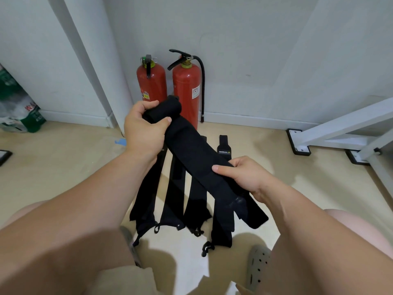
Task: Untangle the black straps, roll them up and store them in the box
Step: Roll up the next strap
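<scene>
- Head view: the left hand (144,128) is clenching the roll (170,107) at the far end of a black strap (195,154). The fingers are curling over the top and the thumb is pressing on the near side. The roll is hovering right in front of the red extinguishers (187,88), covering part of their lower halves.
- The right hand (244,177) is gripping the same strap further along, with the thumb lying on top and the fingers tucking underneath. It is sitting well nearer the person than the extinguishers, and a little to their right.
- The strap is stretching through the air between the two hands, running diagonally away from the extinguishers. Its free end is sticking out past the right hand.
- Four floor straps (174,194) are lying flat side by side on the floor (63,162) beneath the held one. They are running from just short of the extinguishers toward the person, with thin loops trailing from their near ends. Neither hand is touching them.
- A white frame (344,126) is standing well to the right of the extinguishers, and a bag (17,109) is leaning far to their left.
- A grey shoe (257,265) is showing at the near edge, far from the extinguishers.
</scene>
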